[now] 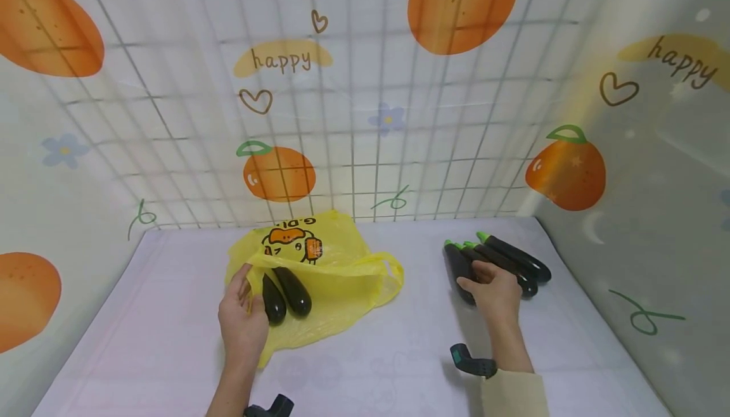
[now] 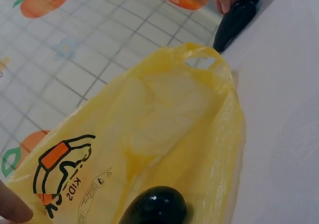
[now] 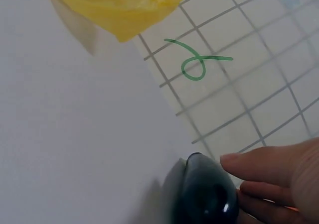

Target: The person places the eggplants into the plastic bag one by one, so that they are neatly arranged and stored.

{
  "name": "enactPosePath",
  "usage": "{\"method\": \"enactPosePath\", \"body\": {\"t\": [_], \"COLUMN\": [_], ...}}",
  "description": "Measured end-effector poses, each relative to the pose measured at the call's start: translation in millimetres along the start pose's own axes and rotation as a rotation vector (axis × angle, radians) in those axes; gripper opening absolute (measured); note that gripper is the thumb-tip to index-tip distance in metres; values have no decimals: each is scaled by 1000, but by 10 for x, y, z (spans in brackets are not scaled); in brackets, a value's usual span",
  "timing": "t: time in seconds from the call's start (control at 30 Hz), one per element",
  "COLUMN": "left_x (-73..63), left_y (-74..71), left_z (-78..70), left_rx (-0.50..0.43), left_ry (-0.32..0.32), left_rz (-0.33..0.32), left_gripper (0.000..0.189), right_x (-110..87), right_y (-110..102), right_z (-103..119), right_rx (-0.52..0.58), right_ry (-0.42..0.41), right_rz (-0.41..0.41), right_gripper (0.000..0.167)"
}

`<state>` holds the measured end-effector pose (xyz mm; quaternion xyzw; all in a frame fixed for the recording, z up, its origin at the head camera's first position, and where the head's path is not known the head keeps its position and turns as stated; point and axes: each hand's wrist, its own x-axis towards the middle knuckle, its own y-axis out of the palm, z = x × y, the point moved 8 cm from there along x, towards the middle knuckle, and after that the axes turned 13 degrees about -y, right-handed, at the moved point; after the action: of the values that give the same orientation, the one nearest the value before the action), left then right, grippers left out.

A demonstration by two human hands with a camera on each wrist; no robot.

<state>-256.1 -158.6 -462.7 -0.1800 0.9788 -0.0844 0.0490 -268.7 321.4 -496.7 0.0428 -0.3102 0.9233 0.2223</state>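
A yellow plastic bag [image 1: 342, 303] with a printed cartoon lies on the table, its mouth partly spread. My left hand [image 1: 244, 319] pinches the bag's edge at its left side. Two dark eggplants, one of them the eggplant [image 1: 293, 293], lie at the bag's opening; in the left wrist view a rounded eggplant end [image 2: 157, 206] shows. At the right, my right hand [image 1: 495, 290] reaches over the leftmost eggplant [image 1: 458, 263] of a group. In the right wrist view its thumb and fingers lie beside that eggplant [image 3: 207, 196], without a visible firm grip.
More eggplants with green stems, such as the eggplant [image 1: 516, 257], lie side by side at the table's back right. A white cloth covers the table [image 1: 393, 353]. Behind stands a wire grid [image 1: 365, 176] under a printed curtain, with curtain walls on both sides.
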Motion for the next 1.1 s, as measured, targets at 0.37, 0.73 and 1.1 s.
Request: {"method": "enactPosePath", "body": {"t": [0.37, 0.73, 1.1], "left_x": [12, 23, 27], "left_y": [24, 22, 16], "left_z": [-11, -24, -26], "left_rx": [-9, -11, -6], "left_ry": [-1, -11, -12], "left_rz": [14, 13, 17], "left_gripper": [61, 62, 62], "right_x": [3, 8, -8], "right_y": [95, 72, 17], "right_z": [-30, -42, -1], "right_rx": [12, 30, 88], "right_ry": [35, 57, 81], "right_rz": [58, 49, -12], "right_gripper": [57, 53, 51]}}
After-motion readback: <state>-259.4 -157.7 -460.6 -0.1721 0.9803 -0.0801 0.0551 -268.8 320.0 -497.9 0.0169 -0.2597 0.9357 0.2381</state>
